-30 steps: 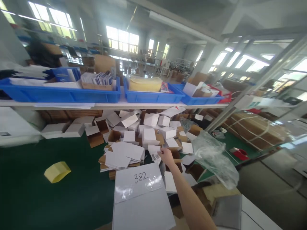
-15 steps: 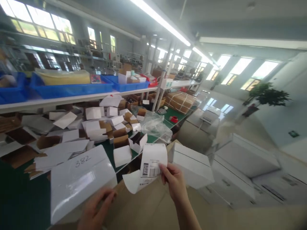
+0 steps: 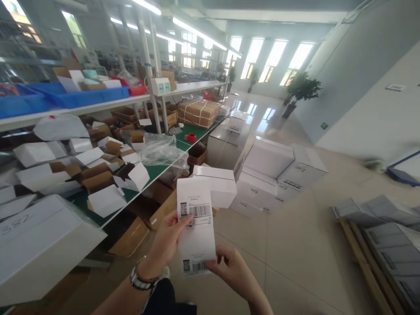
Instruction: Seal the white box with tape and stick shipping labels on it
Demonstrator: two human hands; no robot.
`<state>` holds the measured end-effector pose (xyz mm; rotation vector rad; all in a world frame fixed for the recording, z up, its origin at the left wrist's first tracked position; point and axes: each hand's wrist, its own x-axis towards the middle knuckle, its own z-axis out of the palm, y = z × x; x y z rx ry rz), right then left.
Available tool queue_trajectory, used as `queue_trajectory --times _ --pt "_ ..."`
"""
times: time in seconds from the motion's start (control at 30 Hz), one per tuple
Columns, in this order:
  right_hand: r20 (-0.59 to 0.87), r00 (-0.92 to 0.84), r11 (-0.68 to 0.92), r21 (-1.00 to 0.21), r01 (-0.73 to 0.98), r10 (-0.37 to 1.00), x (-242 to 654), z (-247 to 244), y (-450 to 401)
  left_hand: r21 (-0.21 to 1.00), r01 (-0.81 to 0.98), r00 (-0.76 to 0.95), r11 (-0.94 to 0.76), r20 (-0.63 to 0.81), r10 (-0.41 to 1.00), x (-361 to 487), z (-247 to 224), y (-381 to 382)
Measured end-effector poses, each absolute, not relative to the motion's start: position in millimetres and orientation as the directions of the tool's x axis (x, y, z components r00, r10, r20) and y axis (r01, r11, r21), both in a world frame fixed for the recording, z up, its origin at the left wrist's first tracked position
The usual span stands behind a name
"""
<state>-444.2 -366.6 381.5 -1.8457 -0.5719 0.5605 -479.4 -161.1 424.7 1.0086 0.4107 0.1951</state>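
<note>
Beside the cluttered worktop (image 3: 154, 173), left hand (image 3: 167, 243) and right hand (image 3: 231, 271) pinch a label strip (image 3: 196, 227) between fingers at opposite edges; pulling unevenly could crease or tear it.

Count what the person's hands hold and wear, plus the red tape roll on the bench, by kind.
Shipping label, held by left hand and right hand: 1
Wristwatch: 1
Red tape roll: 1
Total: 3

Bright windowed hall (image 3: 252, 54), tiled floor (image 3: 295, 245)
</note>
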Motion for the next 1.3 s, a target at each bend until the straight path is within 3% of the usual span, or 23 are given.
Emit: queue_trajectory --times 0.07,0.13,0.23,0.3,0.37,0.43,0.5,0.57,0.63,0.73,0.83,0.97,1.07,1.2,1.3 --pt "-0.059 0.871 -0.297 -0.949 0.102 0.488 -434 377 -375 0.869 0.063 0.908 0.491 -0.254 0.332 -468 419 -176" --pt "-0.060 0.915 -0.183 -0.983 0.016 0.399 -422 372 -375 0.873 0.135 0.902 0.468 -0.304 0.307 -457 410 -188" --pt "-0.152 0.894 0.074 -0.977 -0.200 0.422 -400 356 -365 0.851 0.257 0.889 0.457 -0.394 0.233 -440 387 -198" --pt "-0.223 0.876 0.126 -0.945 -0.302 0.428 -381 341 -360 0.834 0.325 0.880 0.446 -0.440 0.181 -429 370 -197" --pt "-0.271 0.858 0.034 -0.948 -0.317 0.436 -360 324 -361 0.837 0.346 0.868 0.424 -0.457 0.195 -415 352 -188" --pt "-0.284 0.821 -0.138 -0.959 -0.249 0.496 -338 311 -367 0.870 0.337 0.844 0.359 -0.448 0.294 -396 337 -171" --pt "-0.294 0.719 -0.293 -0.947 -0.131 0.630 -314 303 -373 0.927 0.327 0.825 0.187 -0.376 0.421 -373 324 -152" --pt "-0.314 0.569 -0.364 -0.931 -0.028 0.760 -289 301 -375 0.948 0.310 0.869 -0.075 -0.250 0.426 -347 316 -136" --pt "-0.321 0.435 -0.371 -0.928 0.032 0.841 -261 298 -371 0.912 0.296 0.944 -0.282 -0.235 0.233 -321 309 -127" --pt "-0.317 0.325 -0.355 -0.933 0.063 0.891 -217 286 -360 0.829 0.409 0.833 -0.382 -0.510 -0.215 -289 291 -132" --pt "-0.267 0.456 -0.329 -0.942 0.060 0.849 -175 250 -355 0.773 0.562 0.673 -0.294 -0.634 -0.380 -270 255 -149" --pt "-0.085 0.819 -0.284 -0.954 0.097 0.568 -140 162 -370 0.746 0.661 0.736 0.077 -0.625 -0.260 -260 178 -170" --pt "-0.072 0.924 -0.297 -0.954 0.047 0.375 -126 76 -382 0.691 0.697 0.716 0.190 -0.660 -0.227 -259 101 -179" --pt "-0.187 0.897 -0.179 -0.976 -0.124 0.401 -100 -23 -361 0.662 0.732 0.679 0.158 -0.694 -0.238 -258 -16 -180" --pt "-0.151 0.886 0.021 -0.984 -0.178 0.439 -72 -66 -320 0.711 0.699 0.711 0.083 -0.677 -0.189 -252 -102 -174"
